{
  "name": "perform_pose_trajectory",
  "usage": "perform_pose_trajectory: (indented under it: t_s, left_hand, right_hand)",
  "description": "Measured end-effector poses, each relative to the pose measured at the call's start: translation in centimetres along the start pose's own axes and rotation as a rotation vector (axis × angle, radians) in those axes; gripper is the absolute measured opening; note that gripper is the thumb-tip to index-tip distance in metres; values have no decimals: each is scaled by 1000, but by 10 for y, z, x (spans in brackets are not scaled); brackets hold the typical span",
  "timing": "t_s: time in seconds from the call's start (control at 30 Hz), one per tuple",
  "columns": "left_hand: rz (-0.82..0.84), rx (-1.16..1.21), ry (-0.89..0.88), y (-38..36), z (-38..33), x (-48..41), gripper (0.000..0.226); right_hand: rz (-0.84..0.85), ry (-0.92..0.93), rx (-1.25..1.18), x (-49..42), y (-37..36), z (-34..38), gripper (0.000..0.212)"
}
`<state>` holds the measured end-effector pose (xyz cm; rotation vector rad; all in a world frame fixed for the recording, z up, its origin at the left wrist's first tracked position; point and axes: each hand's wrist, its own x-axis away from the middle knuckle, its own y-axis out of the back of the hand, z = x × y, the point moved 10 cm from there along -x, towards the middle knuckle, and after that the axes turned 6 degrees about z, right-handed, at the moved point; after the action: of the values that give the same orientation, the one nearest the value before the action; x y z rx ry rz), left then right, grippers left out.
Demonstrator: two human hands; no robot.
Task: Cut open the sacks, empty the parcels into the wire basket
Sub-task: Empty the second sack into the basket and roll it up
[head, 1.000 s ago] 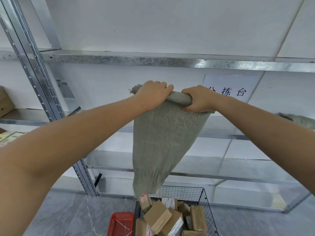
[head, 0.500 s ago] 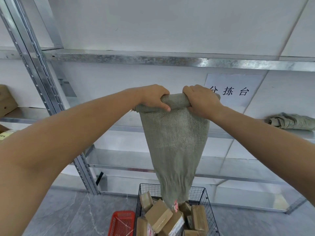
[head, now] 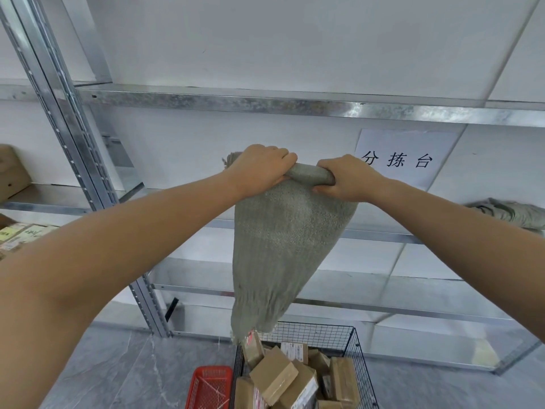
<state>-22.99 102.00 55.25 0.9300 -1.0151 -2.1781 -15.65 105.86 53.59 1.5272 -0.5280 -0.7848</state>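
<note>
A grey-green woven sack point(head: 280, 255) hangs upside down at arm's length in front of me. My left hand point(head: 259, 169) and my right hand point(head: 346, 180) both grip its bunched upper end, side by side. The sack looks limp and flat, and its open lower end dangles just over the left rim of the black wire basket point(head: 351, 340). Several brown cardboard parcels point(head: 272, 374) lie piled in the basket.
A red plastic crate point(head: 208, 388) sits on the grey floor left of the basket. Metal shelving point(head: 265, 103) stands behind, with a paper sign point(head: 404, 159), a folded sack point(head: 513, 214) on the right shelf and boxes point(head: 11, 172) on the left shelves.
The hanging sack has swung back to the left, its lower end moving from over the basket's middle to its left rim. Both hands keep their grip on the top.
</note>
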Motion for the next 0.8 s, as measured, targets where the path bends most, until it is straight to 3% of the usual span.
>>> perform_pose_trajectory:
  t_s: [0.13, 0.3, 0.43, 0.57, 0.7, 0.8]
  left_hand:
    - [283, 121, 166, -23, 14, -1, 44]
    - [497, 449, 167, -40, 7, 6, 40]
    - [486, 516, 203, -39, 6, 2, 26]
    - [435, 318, 241, -38, 10, -2, 22]
    - [348, 162, 206, -32, 7, -3, 23]
    - [290, 102, 127, -24, -3, -3, 28]
  right_hand:
    - [-101, 1, 164, 0, 3, 7, 20]
    - [-141, 38, 246, 5, 2, 15, 26]
    - [-159, 44, 266, 6, 2, 15, 26]
    - [-97, 23, 281, 3, -3, 8, 37]
    - [114, -48, -20, -1, -12, -4, 69]
    - [289, -46, -156, -1, -19, 3, 62]
